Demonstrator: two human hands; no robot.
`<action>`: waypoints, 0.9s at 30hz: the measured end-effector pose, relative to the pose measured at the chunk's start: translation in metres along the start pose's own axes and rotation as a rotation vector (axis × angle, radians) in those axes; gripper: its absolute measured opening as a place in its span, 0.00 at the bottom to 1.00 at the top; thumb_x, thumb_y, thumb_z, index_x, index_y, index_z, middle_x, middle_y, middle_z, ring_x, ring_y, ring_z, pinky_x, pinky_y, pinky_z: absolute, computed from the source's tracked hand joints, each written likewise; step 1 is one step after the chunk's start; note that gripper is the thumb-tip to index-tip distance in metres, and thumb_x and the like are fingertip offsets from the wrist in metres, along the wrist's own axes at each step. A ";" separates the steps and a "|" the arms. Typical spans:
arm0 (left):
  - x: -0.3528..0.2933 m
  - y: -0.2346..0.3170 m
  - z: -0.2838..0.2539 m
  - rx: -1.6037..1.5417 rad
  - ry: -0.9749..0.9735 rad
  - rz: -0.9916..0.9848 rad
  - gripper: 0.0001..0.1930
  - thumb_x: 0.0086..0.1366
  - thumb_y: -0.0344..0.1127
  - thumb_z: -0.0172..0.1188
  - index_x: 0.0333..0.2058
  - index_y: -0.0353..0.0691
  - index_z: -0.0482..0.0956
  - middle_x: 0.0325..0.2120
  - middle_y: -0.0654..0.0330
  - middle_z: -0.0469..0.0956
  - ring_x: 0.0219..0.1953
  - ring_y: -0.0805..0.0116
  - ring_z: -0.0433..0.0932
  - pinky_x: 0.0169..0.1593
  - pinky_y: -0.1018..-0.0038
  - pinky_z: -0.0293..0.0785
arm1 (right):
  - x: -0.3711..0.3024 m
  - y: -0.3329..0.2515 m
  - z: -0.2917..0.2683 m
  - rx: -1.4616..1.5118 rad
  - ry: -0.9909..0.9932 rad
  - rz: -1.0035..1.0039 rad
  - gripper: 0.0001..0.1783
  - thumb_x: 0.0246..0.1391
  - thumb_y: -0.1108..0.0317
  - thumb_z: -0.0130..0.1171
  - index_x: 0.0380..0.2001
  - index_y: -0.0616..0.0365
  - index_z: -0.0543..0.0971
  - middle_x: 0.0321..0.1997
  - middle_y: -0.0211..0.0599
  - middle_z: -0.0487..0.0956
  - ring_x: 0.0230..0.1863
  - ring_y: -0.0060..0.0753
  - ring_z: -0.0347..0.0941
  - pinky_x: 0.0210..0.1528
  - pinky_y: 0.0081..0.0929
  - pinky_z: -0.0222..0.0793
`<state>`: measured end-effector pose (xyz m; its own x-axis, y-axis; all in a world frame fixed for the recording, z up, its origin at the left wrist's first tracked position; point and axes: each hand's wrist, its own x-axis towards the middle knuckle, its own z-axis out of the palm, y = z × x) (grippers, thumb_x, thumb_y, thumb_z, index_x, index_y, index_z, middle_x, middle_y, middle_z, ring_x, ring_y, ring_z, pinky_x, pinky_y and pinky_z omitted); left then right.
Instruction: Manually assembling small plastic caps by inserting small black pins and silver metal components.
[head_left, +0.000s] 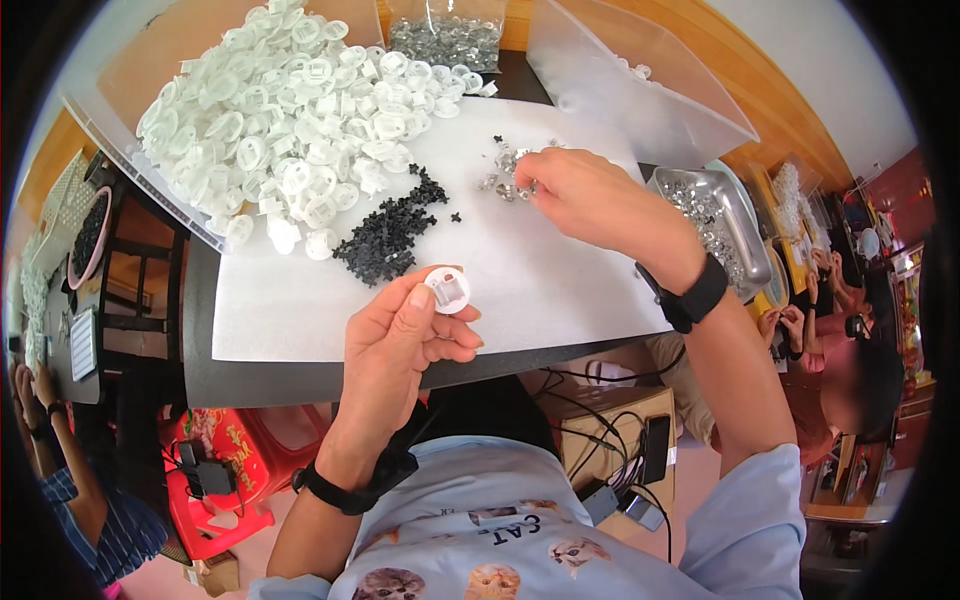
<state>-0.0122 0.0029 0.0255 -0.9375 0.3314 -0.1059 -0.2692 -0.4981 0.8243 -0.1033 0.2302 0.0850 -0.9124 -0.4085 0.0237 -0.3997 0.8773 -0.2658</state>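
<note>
Between the thumb and fingers of my left hand (395, 345) is a round white plastic part (449, 291), its recessed face turned up, near the table's front edge. My right hand (590, 195) reaches over the white sheet with its fingertips pinched together at a small loose group of shiny metal pieces (507, 160). Whatever sits between those fingertips is too small to make out. Left of the group lies a heap of small black cross-shaped pieces (385, 237). Behind that heap, a large pile of similar white plastic parts (290, 110) spills out of a clear bin (150, 190).
A metal tray (745, 235) of shiny pieces stands right of my right forearm. At the back are a clear bag of metal pieces (445, 42) and a translucent bin (630, 75). Other people work at both sides. Cables and a red stool (240, 450) are below the table.
</note>
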 end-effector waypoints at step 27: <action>0.001 -0.006 -0.005 -0.007 -0.032 -0.006 0.18 0.73 0.39 0.42 0.50 0.30 0.69 0.32 0.50 0.78 0.28 0.67 0.80 0.31 0.76 0.79 | 0.023 -0.008 0.025 -0.157 0.081 -0.092 0.06 0.47 0.76 0.49 0.30 0.62 0.74 0.34 0.42 0.73 0.34 0.49 0.74 0.36 0.42 0.71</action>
<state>-0.0123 0.0021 0.0180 -0.9283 0.3599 -0.0930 -0.2766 -0.5015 0.8198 -0.1186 0.2080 0.0637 -0.8728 -0.4731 0.1201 -0.4851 0.8680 -0.1059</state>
